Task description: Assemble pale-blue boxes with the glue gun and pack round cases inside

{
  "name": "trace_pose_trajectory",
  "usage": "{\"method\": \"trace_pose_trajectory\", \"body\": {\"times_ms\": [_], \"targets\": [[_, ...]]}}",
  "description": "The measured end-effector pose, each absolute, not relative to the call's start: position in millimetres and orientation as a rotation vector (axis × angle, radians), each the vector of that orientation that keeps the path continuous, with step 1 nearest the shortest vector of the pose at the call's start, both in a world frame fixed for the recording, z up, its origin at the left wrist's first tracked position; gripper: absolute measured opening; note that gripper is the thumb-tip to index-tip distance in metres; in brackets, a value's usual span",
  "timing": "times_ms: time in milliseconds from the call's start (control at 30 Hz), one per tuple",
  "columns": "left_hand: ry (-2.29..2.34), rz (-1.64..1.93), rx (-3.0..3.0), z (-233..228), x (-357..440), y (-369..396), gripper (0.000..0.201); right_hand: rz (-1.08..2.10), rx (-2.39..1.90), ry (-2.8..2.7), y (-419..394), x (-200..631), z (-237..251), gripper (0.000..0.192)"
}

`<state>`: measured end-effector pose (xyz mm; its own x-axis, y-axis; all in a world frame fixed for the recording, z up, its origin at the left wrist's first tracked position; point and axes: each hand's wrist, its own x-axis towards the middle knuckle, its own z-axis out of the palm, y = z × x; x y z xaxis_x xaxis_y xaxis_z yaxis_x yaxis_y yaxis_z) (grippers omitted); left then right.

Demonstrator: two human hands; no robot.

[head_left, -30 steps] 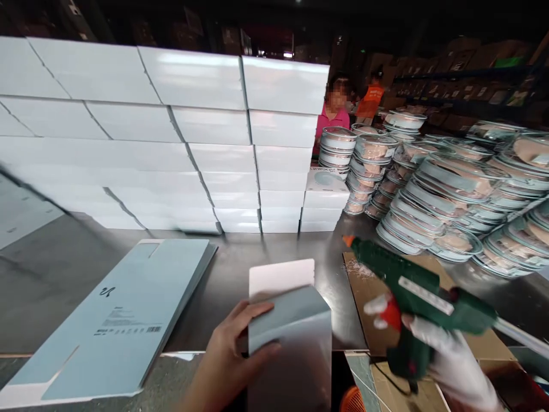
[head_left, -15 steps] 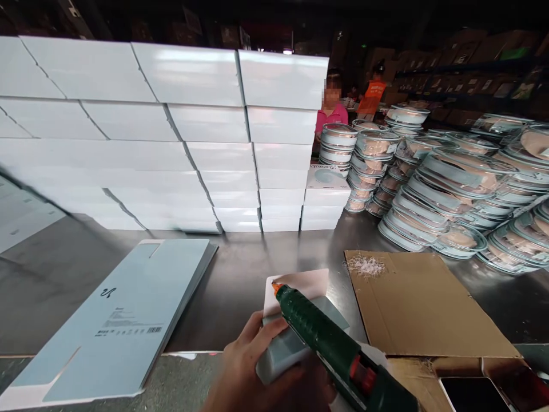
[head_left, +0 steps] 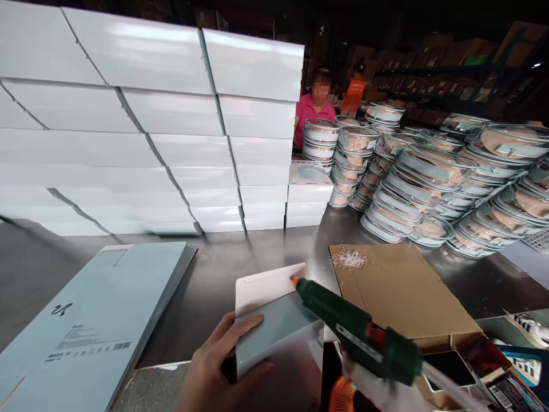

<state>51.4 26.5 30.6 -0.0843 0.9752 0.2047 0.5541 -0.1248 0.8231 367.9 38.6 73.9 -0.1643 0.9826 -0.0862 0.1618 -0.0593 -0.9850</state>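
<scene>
Steel worktop (head_left: pixel 240 257) ahead: my left hand (head_left: pixel 214 372) clamps the half-folded carton (head_left: pixel 274 337), while my right hand (head_left: pixel 377 392) closes around the glue gun (head_left: pixel 355 332), nozzle touching the white flap (head_left: pixel 266 286). Gluing seems underway; pressing shut likely follows.
</scene>
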Motion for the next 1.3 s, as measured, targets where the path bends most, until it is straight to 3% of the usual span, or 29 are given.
{"method": "trace_pose_trajectory", "body": {"times_ms": [267,533,567,667,733,800,967,1033,1200,1300], "targets": [[1.332,0.896,1.701,-15,9,32,0.060,1.394,-1.495,-0.820,114,410,70,0.039],[1.220,0.912,1.738,16,27,44,0.050,1.116,-1.790,-1.000,104,442,80,0.026],[1.194,0.929,1.735,18,29,46,0.049,1.094,-1.723,-1.075,97,429,82,0.035],[1.181,0.999,1.682,21,36,48,0.044,1.294,-1.260,-1.455,82,374,79,0.107],[1.170,1.068,1.594,21,43,46,0.040,1.464,-0.934,-1.625,77,342,69,0.118],[1.107,1.189,1.440,20,52,43,0.037,1.451,-0.824,-1.691,75,324,58,0.109],[0.953,1.509,1.233,18,68,40,0.042,1.044,-0.833,-1.995,72,324,43,0.091],[0.942,1.448,1.329,19,66,42,0.041,0.931,-0.744,-2.112,74,327,44,0.088],[0.960,1.293,1.434,26,58,46,0.017,0.900,-0.636,-2.224,83,331,53,0.067],[1.034,1.250,1.407,37,48,50,0.023,1.021,-0.673,-2.201,84,340,62,0.064]]}}
